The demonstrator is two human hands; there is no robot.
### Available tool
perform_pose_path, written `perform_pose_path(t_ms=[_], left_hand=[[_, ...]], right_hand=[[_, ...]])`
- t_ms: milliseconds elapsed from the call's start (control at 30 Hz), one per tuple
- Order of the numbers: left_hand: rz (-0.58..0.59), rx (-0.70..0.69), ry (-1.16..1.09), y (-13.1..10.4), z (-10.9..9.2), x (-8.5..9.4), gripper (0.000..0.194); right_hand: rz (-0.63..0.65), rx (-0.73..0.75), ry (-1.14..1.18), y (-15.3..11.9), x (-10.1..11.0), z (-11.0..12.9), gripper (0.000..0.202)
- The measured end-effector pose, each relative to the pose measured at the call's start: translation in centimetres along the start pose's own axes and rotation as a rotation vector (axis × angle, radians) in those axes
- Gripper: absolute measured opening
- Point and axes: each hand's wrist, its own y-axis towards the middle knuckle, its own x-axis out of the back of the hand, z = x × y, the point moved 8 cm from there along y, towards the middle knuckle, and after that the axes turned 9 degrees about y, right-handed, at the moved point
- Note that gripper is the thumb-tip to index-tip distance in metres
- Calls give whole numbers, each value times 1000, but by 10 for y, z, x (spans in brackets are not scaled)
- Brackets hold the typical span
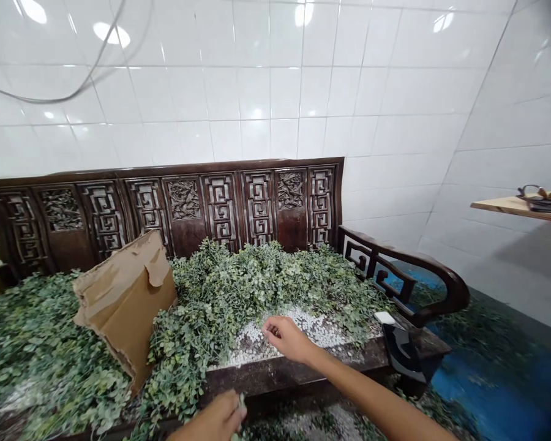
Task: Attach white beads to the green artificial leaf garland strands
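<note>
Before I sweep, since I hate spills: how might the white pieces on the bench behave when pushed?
The white pieces would probably scatter, being small and apparently loose. Some could drop off, lying near the front of the bench. Others may snag in the green sprigs beside them.

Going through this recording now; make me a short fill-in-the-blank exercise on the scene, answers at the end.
1. The small pieces by the right hand are coloured ____.
2. Of left and right, the torn cardboard is on the picture's ____ side.
3. The wall behind the bench is covered with ____.
4. On the wooden shelf lies a pair of ____.

Missing words: white; left; tiles; glasses.
</note>
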Motion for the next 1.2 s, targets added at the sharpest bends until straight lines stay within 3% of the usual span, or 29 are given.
perform_pose_path(t_ms=[100,167,267,367,467,600,667,733,867,933,1100,1200], left_hand=[[-167,-5,-6,10,-25,47,43],[-297,62,-33,13,-30,74,43],[-399,152,-109,20,-27,92,41],[-450,222,-268,27,-23,96,40],[-413,222,-383,30,-34,97,44],[-132,68,-663,27,-70,95,49],[-164,-45,-594,21,-84,110,49],[-211,-62,-514,16,-87,120,48],[-352,-52,-234,4,-92,132,38],[-372,-17,-126,-4,-93,131,34],[-218,-20,-128,-11,-85,111,39],[-260,-46,-113,-8,-78,110,43]], right_hand=[[-48,-5,144,3,13,26,26],[-48,-6,329,2,18,48,27],[77,81,458,-7,14,88,22],[184,186,383,-17,6,112,15],[150,208,326,-19,3,108,10],[-51,135,396,-12,16,85,8],[-58,103,443,-9,20,79,8],[-61,90,445,-8,27,78,11],[-240,118,418,-9,53,84,19],[-272,107,485,-8,57,87,21],[-190,47,728,-4,38,98,19],[-171,38,793,-3,28,103,18]])
